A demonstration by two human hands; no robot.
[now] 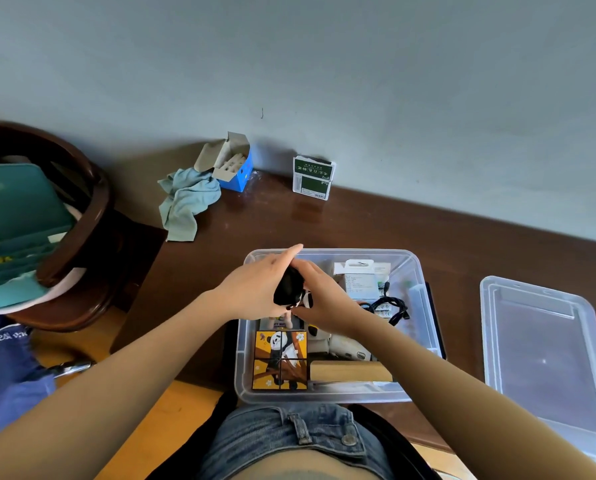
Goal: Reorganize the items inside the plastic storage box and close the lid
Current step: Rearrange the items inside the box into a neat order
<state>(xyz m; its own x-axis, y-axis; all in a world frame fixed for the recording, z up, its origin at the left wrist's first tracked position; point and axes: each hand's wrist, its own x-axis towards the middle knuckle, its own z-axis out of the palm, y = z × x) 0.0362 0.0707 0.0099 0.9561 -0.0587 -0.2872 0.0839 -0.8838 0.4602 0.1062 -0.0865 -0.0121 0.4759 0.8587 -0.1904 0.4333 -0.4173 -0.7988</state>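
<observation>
A clear plastic storage box [424, 296] stands open on the dark wooden desk in front of me. Above its left half, my left hand [255, 289] and my right hand [324, 299] both hold a small black and white object [289, 289]. Inside the box lie a panda picture cube [280, 360], a wooden block [348, 370], a white packet [358, 278], a black cable [391, 306] and a white item [345, 344]. The clear lid [545, 362] lies flat on the desk to the box's right.
At the back of the desk, near the wall, are a blue open carton [236, 166], a pale green cloth [187, 202] and a green and white pack [313, 177]. A dark wooden chair [92, 209] with teal items stands at the left.
</observation>
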